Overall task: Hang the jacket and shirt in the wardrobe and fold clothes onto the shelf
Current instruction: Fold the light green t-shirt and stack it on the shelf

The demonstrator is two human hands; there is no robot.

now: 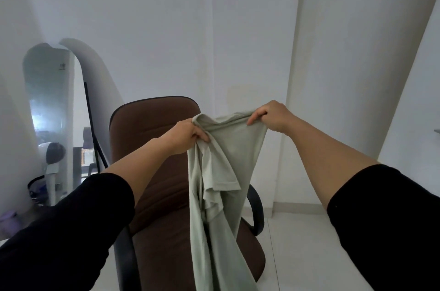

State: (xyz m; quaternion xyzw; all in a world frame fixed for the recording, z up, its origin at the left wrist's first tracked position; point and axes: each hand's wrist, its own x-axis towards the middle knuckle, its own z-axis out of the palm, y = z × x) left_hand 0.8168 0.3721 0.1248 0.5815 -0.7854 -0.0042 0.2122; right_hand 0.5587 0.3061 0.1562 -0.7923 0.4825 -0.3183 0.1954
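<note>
Shirt [223, 171] between both gripping hands

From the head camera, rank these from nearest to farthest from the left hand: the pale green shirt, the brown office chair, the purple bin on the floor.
1. Pale green shirt, gripped by the left hand.
2. Brown office chair, just behind.
3. Purple bin, far left on the floor.

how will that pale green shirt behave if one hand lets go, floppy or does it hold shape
Likely very floppy: the pale green shirt hangs in loose folds below the left hand and right hand. Probably light, since finger pinches hold it. Released, it would likely swing down limp.
</note>
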